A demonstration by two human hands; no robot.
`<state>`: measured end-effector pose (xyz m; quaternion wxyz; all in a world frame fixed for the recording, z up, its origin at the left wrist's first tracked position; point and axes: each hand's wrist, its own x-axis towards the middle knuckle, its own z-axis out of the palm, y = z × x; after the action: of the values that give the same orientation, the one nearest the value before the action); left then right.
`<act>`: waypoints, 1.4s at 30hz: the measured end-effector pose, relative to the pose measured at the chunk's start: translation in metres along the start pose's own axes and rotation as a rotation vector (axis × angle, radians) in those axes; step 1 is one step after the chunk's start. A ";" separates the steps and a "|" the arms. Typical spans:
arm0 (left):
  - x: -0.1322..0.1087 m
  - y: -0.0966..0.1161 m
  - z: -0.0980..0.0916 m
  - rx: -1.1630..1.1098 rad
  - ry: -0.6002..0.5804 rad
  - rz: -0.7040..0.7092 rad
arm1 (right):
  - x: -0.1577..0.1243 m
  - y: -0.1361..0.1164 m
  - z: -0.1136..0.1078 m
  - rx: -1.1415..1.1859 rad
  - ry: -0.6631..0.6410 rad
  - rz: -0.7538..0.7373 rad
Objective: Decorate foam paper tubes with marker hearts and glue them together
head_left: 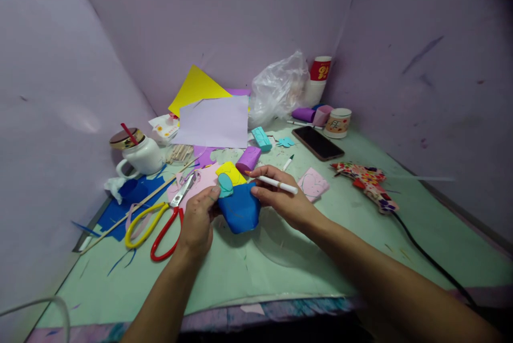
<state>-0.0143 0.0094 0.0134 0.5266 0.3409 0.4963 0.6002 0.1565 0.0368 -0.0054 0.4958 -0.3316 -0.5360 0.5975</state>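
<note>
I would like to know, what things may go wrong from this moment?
The scissors lie beside the left hand, which holds the blue piece; that hand might brush them. The white pen in the right hand has its orange-brown end near the yellow piece and, if uncapped, might mark it. The black cord of the flower-patterned tool runs near the right forearm and could get snagged.

Dim, soft light leaves a pale glare patch on the left wall (60, 65); deep shadow lies below the table (360, 247), the view's top-right corner is black, and fine detail blurs.
</note>
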 end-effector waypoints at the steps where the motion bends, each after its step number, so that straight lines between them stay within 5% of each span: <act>1: 0.002 0.000 -0.001 -0.008 0.037 0.013 | 0.000 0.000 0.000 0.003 0.005 0.001; 5: 0.009 0.000 -0.009 0.097 0.240 0.042 | 0.001 -0.002 0.000 0.038 0.036 0.011; 9: 0.007 0.002 -0.012 0.338 0.256 0.149 | 0.001 -0.007 0.003 0.089 0.098 0.007; 13: -0.005 0.003 -0.007 0.296 0.095 0.239 | 0.001 -0.014 0.006 0.112 0.194 0.002; 16: -0.010 -0.001 -0.003 0.148 -0.220 -0.025 | 0.000 -0.017 0.008 0.119 0.223 -0.006; 18: -0.013 -0.004 0.000 0.158 -0.331 -0.155 | 0.000 -0.016 0.009 0.110 0.212 -0.017; 23: -0.016 -0.007 0.008 0.091 -0.299 -0.210 | 0.002 -0.015 0.006 0.058 0.147 -0.058; 30: -0.016 -0.009 0.009 0.068 -0.230 -0.187 | -0.002 -0.042 -0.007 -0.007 0.325 -0.254; 42: -0.013 -0.011 0.003 0.116 -0.259 -0.164 | -0.018 -0.038 0.000 -0.276 0.050 -0.405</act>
<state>-0.0056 -0.0035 0.0052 0.6128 0.4035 0.4844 0.4765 0.1705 0.0170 0.0294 0.5685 -0.2964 -0.6558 0.3985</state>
